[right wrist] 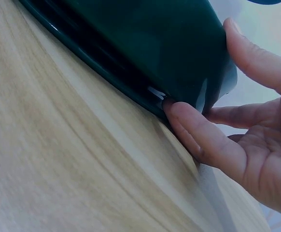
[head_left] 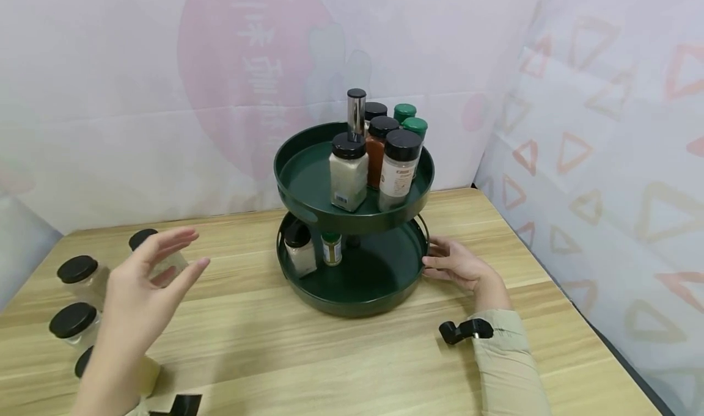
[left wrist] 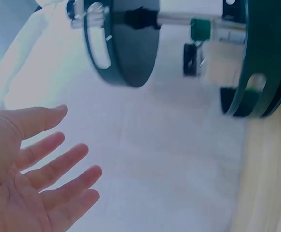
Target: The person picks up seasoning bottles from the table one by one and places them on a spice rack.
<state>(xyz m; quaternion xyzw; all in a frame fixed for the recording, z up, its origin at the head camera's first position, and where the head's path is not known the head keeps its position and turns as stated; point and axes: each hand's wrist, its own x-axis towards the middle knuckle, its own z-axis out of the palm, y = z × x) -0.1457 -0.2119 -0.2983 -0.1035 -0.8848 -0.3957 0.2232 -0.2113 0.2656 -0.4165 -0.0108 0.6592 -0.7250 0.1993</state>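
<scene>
A dark green two-tier spice rack [head_left: 352, 309] stands on the wooden table. My right hand [head_left: 462, 263] holds the right edge of its lower tray; in the right wrist view the thumb [right wrist: 256, 55] lies at the tray's wall and a finger reaches low near its base. My left hand [head_left: 137, 288] is raised at the left, fingers apart and holding nothing. Near it stand several black-lidded jars [head_left: 73, 320], partly hidden by the hand and forearm. On the lower tray are a black-lidded jar [head_left: 299, 254] and a small green-capped bottle [head_left: 332, 251].
The upper tray [head_left: 299, 178] carries a pale square jar [head_left: 349, 178], a red-brown jar [head_left: 376, 153], a white-labelled shaker [head_left: 397, 175] and green-capped bottles [head_left: 415, 126] around a metal post [head_left: 356, 112]. Patterned cloth walls [head_left: 137, 129] rise behind and at the right.
</scene>
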